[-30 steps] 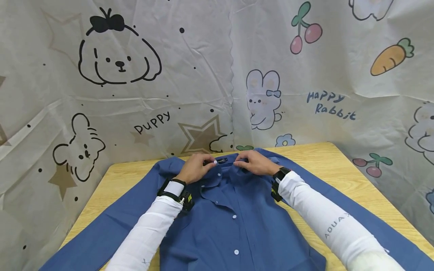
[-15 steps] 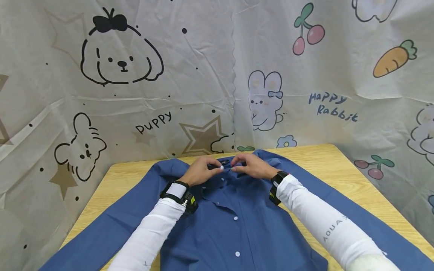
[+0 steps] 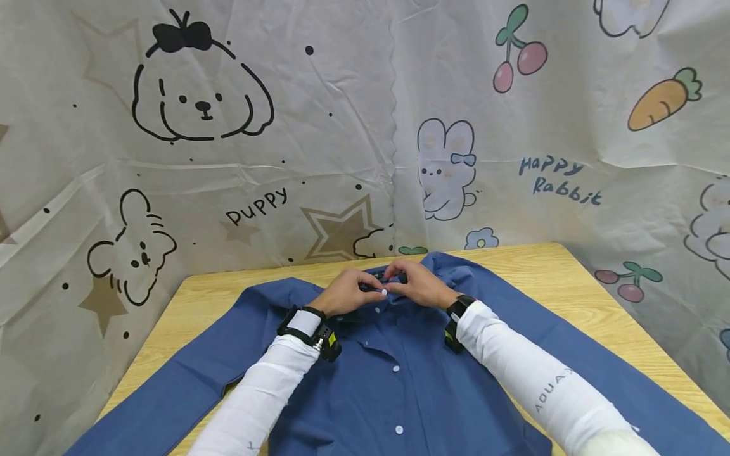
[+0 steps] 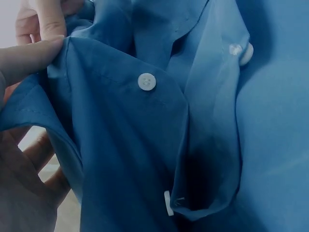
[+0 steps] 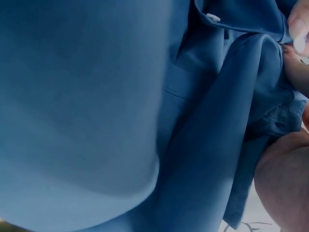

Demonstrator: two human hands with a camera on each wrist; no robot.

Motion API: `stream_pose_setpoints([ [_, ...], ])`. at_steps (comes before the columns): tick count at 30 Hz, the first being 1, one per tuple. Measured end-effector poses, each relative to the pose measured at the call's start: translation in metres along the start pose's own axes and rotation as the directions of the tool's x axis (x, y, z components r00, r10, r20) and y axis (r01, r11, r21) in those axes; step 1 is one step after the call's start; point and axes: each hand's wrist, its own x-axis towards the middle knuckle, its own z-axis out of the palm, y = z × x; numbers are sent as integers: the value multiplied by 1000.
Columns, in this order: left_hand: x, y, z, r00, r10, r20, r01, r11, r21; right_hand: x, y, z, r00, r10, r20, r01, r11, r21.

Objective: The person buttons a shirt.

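A blue long-sleeved button-up shirt [image 3: 342, 392] lies front up, its collar end at the far side. At the neckline my left hand [image 3: 350, 292] pinches one front edge between thumb and fingers, right at a white top button [image 3: 384, 292]. My right hand [image 3: 421, 285] pinches the opposite collar side, its fingertips meeting the left ones. In the left wrist view, the thumb [image 4: 31, 59] presses on folded cloth, and another white button [image 4: 147, 81] shows on the raised front edge. Bunched cloth sits between the fingers [image 5: 282, 169] in the right wrist view.
Under the shirt is a light wooden table [image 3: 513, 261]. Both sleeves, the left sleeve [image 3: 171, 373] and the right sleeve [image 3: 593, 354], spread toward the near corners. A pale curtain [image 3: 342, 126] with cartoon prints stands behind and beside the table.
My left hand has moved right and slightly nearer, carrying the button edge along. My right hand has shifted a little left, so the fingertips now meet. The left shoulder cloth has shifted.
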Motion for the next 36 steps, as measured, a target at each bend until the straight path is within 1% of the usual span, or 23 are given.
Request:
stream_pose_setpoints([
  [5,-4,-2,0,1000,-1,6,1,1000,-8,-1,4,2,1000,12,3,-12,1000,11],
  [8,-8,-3,-3,999,-36,8,36,999,-15,-4,9,-2,1000,19,12,-19,1000,0],
  [12,-11,-5,-6,996,-86,-21,85,996,-27,-10,17,-11,999,33,8,-33,999,-43],
  [15,-11,-6,-7,996,-83,-25,82,996,-35,-14,23,-17,1000,27,3,-27,997,-66],
  [18,-11,-8,-5,997,-78,-7,78,996,-32,-17,27,-20,1000,-2,4,2,997,-72],
  [20,-11,-10,-3,997,-83,-2,83,996,-27,-18,29,-20,1000,-18,-4,18,998,-68],
  [26,-10,-9,-2,997,-83,-3,82,996,-30,-22,35,-22,999,-14,-44,13,999,-34],
  [29,-11,-7,-4,996,-85,9,86,995,-46,-23,36,-24,998,-42,-54,40,999,-35],
  [31,-14,-7,-7,996,-86,26,88,994,-59,-23,33,-25,997,-63,-45,61,997,-50],
  [34,-20,-9,-18,995,-92,37,94,993,-67,-22,28,-30,993,-117,-17,115,988,-99],
  [36,-22,-12,-26,995,-94,25,96,993,-63,-22,24,-33,987,-162,0,160,975,-153],
])
